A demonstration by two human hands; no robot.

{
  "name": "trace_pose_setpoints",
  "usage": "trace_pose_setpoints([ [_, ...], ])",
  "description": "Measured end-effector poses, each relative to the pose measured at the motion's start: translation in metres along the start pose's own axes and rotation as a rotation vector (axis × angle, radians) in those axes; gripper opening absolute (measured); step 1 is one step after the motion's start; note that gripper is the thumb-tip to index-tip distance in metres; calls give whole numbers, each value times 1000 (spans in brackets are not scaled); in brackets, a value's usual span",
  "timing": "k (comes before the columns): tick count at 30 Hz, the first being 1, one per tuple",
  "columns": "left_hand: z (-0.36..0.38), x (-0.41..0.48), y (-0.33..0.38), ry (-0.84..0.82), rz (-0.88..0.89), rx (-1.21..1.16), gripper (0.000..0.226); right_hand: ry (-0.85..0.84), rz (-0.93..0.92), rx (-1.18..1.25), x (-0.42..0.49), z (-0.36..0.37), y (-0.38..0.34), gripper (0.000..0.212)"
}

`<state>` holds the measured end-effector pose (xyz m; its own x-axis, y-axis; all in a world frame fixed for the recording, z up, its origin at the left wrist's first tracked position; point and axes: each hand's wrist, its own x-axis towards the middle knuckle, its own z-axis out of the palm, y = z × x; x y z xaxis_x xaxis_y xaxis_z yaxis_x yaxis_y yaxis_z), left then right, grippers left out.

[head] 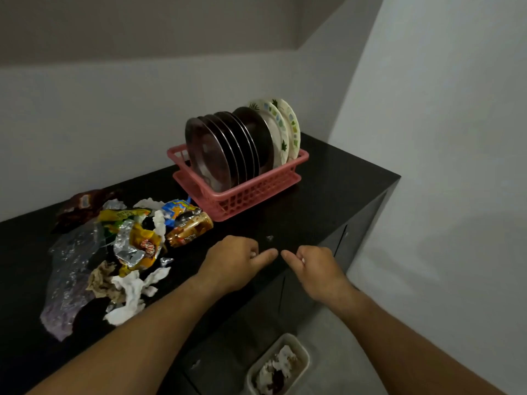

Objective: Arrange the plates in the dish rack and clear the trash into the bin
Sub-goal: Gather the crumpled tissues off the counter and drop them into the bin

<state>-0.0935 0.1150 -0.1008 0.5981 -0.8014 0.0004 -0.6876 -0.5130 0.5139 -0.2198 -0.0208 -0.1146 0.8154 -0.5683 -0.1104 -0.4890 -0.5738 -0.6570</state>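
Observation:
A pink dish rack point(256, 192) stands on the black counter point(328, 178) with several dark plates point(225, 146) and patterned white plates point(285, 129) upright in it. A heap of trash point(134, 240) lies at the counter's left: foil wrappers, a clear plastic bag, crumpled tissues. A white bin point(302, 352) sits on the floor below, with tissue and wrappers inside. My left hand point(236, 260) and my right hand point(313, 269) hover near the counter's front edge, fingers curled, index fingers pointing toward each other and almost touching. Neither hand holds anything I can see.
A tiny scrap point(269, 238) lies on the counter just beyond my hands. Dark cabinet doors point(256, 315) run below the counter. White walls close in behind and on the right.

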Motion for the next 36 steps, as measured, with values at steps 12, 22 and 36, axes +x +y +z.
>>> trace_pose_setpoints([
  [12, 172, 8, 23, -34, -176, -113, 56, -81, 61, -47, 31, 42, 151, 52],
  [22, 355, -5, -70, -305, -38, 248, 42, -298, 156, -214, 21, 186, 329, 46],
  [36, 561, -20, -232, -373, -511, -79, 48, -633, 20, -278, 115, 447, 475, 72],
])
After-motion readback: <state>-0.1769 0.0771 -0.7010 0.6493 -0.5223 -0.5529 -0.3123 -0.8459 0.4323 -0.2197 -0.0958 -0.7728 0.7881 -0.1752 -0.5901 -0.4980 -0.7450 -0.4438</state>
